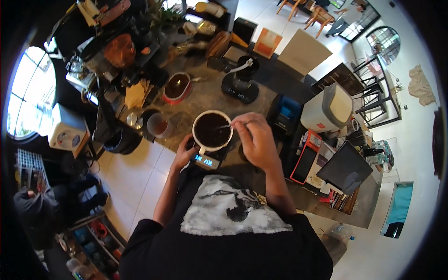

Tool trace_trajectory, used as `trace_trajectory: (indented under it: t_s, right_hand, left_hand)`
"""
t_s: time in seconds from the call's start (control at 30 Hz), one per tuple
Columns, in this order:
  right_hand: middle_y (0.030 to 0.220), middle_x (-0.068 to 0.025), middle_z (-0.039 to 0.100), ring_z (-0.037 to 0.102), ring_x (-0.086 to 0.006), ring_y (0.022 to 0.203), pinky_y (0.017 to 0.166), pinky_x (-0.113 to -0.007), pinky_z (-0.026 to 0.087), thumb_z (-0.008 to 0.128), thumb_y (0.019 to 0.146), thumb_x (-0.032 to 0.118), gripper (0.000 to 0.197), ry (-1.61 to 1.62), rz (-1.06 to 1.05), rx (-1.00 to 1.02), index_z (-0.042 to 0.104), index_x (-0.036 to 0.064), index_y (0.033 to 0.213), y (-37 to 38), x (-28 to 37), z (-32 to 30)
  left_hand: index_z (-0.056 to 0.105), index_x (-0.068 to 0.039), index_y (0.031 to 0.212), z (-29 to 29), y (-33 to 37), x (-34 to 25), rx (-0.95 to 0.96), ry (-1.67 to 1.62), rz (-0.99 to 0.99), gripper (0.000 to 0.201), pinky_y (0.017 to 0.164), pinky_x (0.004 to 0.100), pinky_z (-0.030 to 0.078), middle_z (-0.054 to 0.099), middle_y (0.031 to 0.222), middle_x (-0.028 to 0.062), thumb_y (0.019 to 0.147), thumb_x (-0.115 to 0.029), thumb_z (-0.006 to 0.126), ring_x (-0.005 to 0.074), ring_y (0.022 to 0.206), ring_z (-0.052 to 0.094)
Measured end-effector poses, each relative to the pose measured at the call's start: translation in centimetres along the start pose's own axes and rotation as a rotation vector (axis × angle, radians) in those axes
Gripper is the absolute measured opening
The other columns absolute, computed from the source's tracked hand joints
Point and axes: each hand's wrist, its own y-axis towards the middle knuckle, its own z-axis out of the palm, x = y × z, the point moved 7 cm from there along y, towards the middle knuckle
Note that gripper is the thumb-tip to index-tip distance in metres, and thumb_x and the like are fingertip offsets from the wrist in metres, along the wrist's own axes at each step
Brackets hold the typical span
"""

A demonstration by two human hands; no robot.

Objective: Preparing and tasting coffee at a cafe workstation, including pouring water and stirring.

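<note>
A white handled cup [202,150] full of dark coffee stands in front of me at a digital scale [205,161] with lit blue digits. My left hand [185,153] is closed round the cup's near left side, its fingertips partly hidden. Between the pinched thumb and fingers of my right hand [257,140] is a thin metal spoon [225,127], its tip in the dark coffee. Left of the cup stands a clear glass [159,126] with a little reddish-brown liquid. Farther back is a second round vessel [176,99] with a red lower part and dark contents.
Beyond the cup stands a black appliance [240,89] with a white arm. A blue-and-black device [285,112], a white bin [326,109] and a dark tablet [344,167] line the right side. A grinder [100,60] is at back left. A person [42,210] is at lower left.
</note>
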Motion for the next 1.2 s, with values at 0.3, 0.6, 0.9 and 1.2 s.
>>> trace_trajectory:
  t_s: [0.3, 0.6, 0.9, 1.2]
  right_hand:
    - [0.084, -0.0093, 0.064, 0.061, -0.0263, 0.081, 0.077, -0.034, 0.045, 0.054, 0.094, 0.009, 0.011, 0.145, 0.167, -0.004, 0.061, 0.0013, 0.09, -0.9, -1.2, 0.6]
    - [0.08, -0.0088, 0.064, 0.064, -0.0183, 0.074, 0.069, -0.027, 0.048, 0.054, 0.096, 0.007, 0.011, 0.256, 0.278, -0.044, 0.06, -0.001, 0.091, -1.5, -1.9, 0.0]
    - [0.076, -0.0065, 0.065, 0.063, -0.0118, 0.074, 0.07, -0.023, 0.047, 0.052, 0.099, 0.01, 0.017, 0.44, 0.38, -0.167, 0.061, -0.0018, 0.091, -2.6, -4.3, -0.9]
    - [0.082, -0.0059, 0.064, 0.064, -0.0125, 0.076, 0.072, -0.023, 0.047, 0.051, 0.101, 0.012, 0.018, 0.588, 0.417, -0.244, 0.059, -0.0017, 0.094, -3.5, -5.3, -1.7]
  left_hand:
    - [0.043, -0.002, 0.136, -0.1, 0.1, 0.2, -0.012, 0.008, -0.022, 0.057, 0.092, 0.0318, 0.047, 0.059, 0.119, 0.0091, 0.081, -0.002, 0.06, 0.0184, 0.108, 0.058]
    - [0.044, -0.002, 0.135, -0.1, -0.2, 0.1, -0.007, -0.02, -0.026, 0.057, 0.096, 0.0327, 0.045, 0.059, 0.12, 0.0103, 0.081, -0.003, 0.063, 0.019, 0.111, 0.056]
    - [0.044, -0.002, 0.135, -0.1, 0.0, 0.4, -0.007, -0.004, -0.012, 0.057, 0.097, 0.033, 0.044, 0.058, 0.12, 0.0103, 0.081, -0.003, 0.063, 0.0192, 0.112, 0.056]
    - [0.045, -0.003, 0.135, -0.3, 0.0, 0.6, -0.009, 0.021, -0.007, 0.057, 0.099, 0.0338, 0.043, 0.058, 0.122, 0.01, 0.08, -0.003, 0.062, 0.0195, 0.113, 0.055]
